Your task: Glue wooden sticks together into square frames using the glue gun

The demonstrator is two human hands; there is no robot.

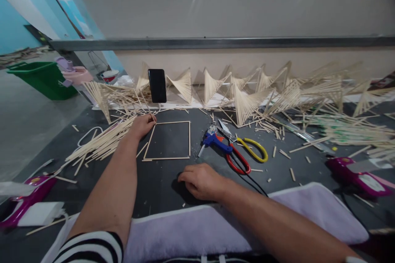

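Observation:
A square frame of thin wooden sticks (pixel 189 139) lies flat on the dark table. My left hand (pixel 143 126) is at its far left corner, fingers pinched on a thin wooden stick (pixel 148 107) that slants up from that corner. My right hand (pixel 202 181) rests on the table in front of the frame, its fingers curled inward and nothing visible in them. Right of the frame lies a blue glue gun (pixel 217 143). Beside it are scissors (pixel 239 168) with one red and one yellow handle. A loose pile of sticks (pixel 105 139) lies left of my left hand.
Twisted stick models (pixel 247 104) line the back of the table, with a phone (pixel 157 85) standing among them. Magenta devices lie at the right (pixel 358 174) and left (pixel 31 197). A lilac cloth (pixel 185 230) covers the near edge. A green bin (pixel 40 80) stands on the floor.

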